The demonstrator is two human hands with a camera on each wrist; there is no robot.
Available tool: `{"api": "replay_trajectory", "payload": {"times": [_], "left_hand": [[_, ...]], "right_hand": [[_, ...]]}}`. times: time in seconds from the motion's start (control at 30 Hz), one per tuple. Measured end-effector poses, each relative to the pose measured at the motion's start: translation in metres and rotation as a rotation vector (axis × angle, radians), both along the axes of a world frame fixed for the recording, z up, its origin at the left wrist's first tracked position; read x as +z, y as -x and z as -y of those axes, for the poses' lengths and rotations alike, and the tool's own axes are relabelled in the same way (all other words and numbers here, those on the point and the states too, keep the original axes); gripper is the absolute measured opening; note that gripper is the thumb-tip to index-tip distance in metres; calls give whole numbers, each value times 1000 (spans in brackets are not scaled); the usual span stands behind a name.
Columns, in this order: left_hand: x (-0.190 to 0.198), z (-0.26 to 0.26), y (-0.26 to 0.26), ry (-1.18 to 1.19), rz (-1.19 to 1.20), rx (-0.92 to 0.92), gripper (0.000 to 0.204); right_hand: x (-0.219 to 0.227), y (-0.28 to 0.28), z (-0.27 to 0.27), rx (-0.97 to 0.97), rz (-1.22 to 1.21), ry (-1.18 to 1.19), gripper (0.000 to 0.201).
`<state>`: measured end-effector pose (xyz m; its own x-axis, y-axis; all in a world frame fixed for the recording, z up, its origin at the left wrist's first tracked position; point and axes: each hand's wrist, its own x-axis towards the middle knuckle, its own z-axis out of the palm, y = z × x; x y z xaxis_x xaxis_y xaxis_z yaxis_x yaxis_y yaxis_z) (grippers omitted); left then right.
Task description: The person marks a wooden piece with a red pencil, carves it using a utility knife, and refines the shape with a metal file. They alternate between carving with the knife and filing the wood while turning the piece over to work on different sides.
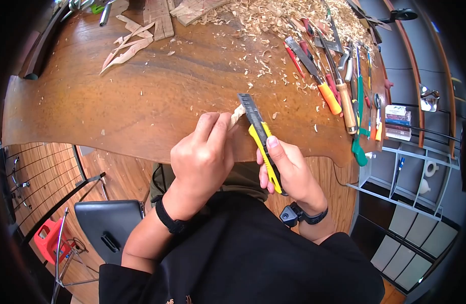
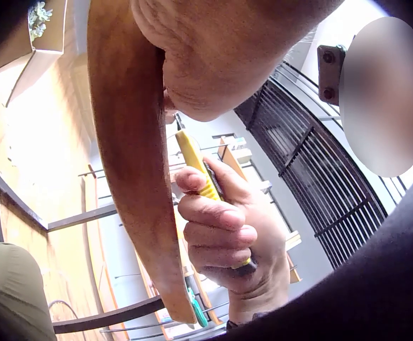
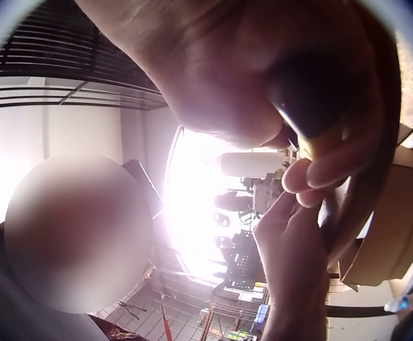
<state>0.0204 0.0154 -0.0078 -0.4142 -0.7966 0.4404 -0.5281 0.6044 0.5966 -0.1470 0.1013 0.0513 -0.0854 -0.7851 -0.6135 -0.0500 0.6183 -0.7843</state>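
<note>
Head view gives the best look here. Biggest thing is the wooden surface, wavy near edge, with a heap of shavings on the far side and hand tools over to the right. Off the right end there's a grey rack; in it I can make out a white ring and a blue pen. The right wrist cam also catches a cardboard box with its flaps up, but no idea what's in it.

The left hand has its fingers curled tight, pinching the wood. The right hand has its fingers wrapped round the knife, thumb along the top of the handle. Handle should be light, stiff and decently grippy with those ridges; hold it well back like this. The blade looks thin and probably snappable, so I wouldn't twist it.

Smallest is the wood itself, a pale piece poking out of the left fingers, over the near edge of the surface, its tip right at the blade (touching or just shy, can't swear to it). I'd guess feather-light, stiff, dry enough not to slip, but fragile wherever it's thin. Take it by the thick end, fingers well behind the edge. Most of it's hidden in the fist, so its full shape is anyone's guess.
</note>
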Motion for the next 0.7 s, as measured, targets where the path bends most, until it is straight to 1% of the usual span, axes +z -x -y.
{"api": "replay_trajectory", "payload": {"times": [0.07, 0.13, 0.2, 0.27, 0.33, 0.37, 0.43, 0.7], "left_hand": [[0, -1, 0, 3, -6, 8, 24], [-1, 0, 1, 7, -12, 11, 24], [-2, 0, 0, 9, -14, 17, 25], [-3, 0, 0, 19, -22, 22, 25], [-2, -2, 0, 14, -17, 27, 25], [-2, -2, 1, 13, -12, 33, 25], [-4, -1, 0, 16, -10, 29, 25], [-4, 0, 0, 17, -8, 30, 26]], "right_hand": [[-1, 1, 2, 14, 105, -51, 60], [-2, 3, 2, 2, 118, -56, 60], [-3, 5, -1, -92, 113, -10, 60], [0, 8, -4, -107, 15, 56, 59], [1, 7, -8, -90, -94, 64, 57], [1, 6, -9, -93, -96, 64, 57], [3, 3, -11, -17, -242, 68, 55], [6, 2, -9, 57, -361, 79, 49]]}}
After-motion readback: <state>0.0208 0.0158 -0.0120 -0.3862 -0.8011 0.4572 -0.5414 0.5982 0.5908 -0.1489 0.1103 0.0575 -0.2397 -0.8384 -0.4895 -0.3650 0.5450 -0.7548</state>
